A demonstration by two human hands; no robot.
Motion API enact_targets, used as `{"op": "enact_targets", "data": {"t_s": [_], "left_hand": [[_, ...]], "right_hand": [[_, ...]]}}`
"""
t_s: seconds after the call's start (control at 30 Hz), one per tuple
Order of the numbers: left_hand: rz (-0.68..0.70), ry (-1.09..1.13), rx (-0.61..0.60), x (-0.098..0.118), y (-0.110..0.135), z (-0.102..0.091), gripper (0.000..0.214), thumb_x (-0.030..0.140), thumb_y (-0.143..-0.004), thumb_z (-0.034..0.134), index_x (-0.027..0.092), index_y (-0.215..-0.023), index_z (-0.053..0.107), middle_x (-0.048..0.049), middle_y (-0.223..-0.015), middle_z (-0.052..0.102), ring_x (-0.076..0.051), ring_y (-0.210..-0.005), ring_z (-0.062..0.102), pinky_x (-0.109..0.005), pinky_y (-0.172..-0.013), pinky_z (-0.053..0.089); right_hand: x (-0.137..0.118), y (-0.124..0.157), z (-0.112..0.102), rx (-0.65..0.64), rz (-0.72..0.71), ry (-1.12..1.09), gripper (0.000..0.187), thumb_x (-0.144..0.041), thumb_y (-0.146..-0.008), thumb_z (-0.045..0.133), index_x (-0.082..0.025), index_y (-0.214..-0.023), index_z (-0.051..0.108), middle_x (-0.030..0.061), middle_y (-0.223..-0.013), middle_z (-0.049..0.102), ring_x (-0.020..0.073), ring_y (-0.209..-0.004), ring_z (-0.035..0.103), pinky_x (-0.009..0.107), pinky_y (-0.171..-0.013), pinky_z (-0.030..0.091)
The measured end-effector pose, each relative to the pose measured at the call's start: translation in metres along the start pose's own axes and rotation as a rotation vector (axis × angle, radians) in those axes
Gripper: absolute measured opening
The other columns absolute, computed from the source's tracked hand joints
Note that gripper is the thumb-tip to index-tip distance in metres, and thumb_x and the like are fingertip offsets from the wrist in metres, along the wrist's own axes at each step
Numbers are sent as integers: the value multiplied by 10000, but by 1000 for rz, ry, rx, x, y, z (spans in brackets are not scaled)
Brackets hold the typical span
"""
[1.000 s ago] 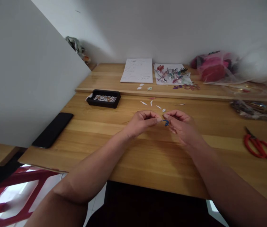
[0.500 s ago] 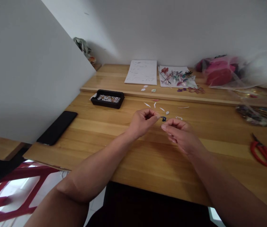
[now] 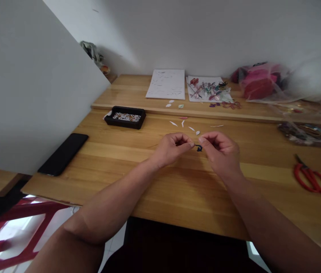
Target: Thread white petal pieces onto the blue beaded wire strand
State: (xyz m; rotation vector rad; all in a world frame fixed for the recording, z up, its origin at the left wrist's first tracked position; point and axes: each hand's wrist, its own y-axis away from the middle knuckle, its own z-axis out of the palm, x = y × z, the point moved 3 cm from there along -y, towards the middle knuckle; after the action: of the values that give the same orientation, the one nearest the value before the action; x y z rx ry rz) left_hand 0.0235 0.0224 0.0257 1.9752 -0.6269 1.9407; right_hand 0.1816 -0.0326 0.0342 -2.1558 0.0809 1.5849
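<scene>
A small dark blue curled piece (image 3: 199, 148), perhaps wire or thread, juts from the fingertips of my left hand (image 3: 170, 151), which pinches its end above the table. My right hand (image 3: 223, 153) is closed in a pinch just above and right of the piece; what its thumb and finger hold is too small to make out. Beyond my fingers lie several thin pale slips, one of them a white slip (image 3: 191, 129), and a small pale leaf shape (image 3: 197, 133). A flat red piece (image 3: 183, 118) lies farther back.
A black tray of beads (image 3: 140, 120) and a black phone (image 3: 63, 153) lie left. Red-handled scissors (image 3: 312, 178) and a bag of small parts (image 3: 305, 134) lie right. On the raised shelf are a white board (image 3: 166, 85), colourful flower pieces (image 3: 213, 91) and a pink bundle (image 3: 260, 83).
My right hand has risen from below the blue piece to above it, its fingertips nearer to the left ones. My left hand still pinches the piece. The view has shifted slightly.
</scene>
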Motion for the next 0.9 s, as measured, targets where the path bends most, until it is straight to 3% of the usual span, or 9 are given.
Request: {"op": "enact_targets", "data": {"t_s": [0.33,0.7,0.9], "left_hand": [[-25,46,-16,-3,0,5,244,383,-803,735,144,-790,687,-26,-769,661,-105,-685,524,-271,-689,413],[-160,142,-17,-8,-3,2,277,398,-745,763,143,-803,673,15,-674,590,-82,-611,471,-256,-614,349],[-202,170,-41,-7,-2,4,299,405,-706,775,142,-785,656,22,-646,577,-77,-583,460,-255,-591,319]], "right_hand": [[-1,4,2,-46,-128,145,72,-297,-945,629,-235,-917,652,-24,-710,609,131,-619,523,292,-611,414],[-11,8,0,-29,-327,286,56,-238,-951,635,-239,-908,671,-19,-753,671,123,-625,563,273,-611,443],[-10,8,0,-24,-357,281,60,-207,-943,638,-232,-899,671,-32,-742,666,109,-619,567,258,-608,439]]}}
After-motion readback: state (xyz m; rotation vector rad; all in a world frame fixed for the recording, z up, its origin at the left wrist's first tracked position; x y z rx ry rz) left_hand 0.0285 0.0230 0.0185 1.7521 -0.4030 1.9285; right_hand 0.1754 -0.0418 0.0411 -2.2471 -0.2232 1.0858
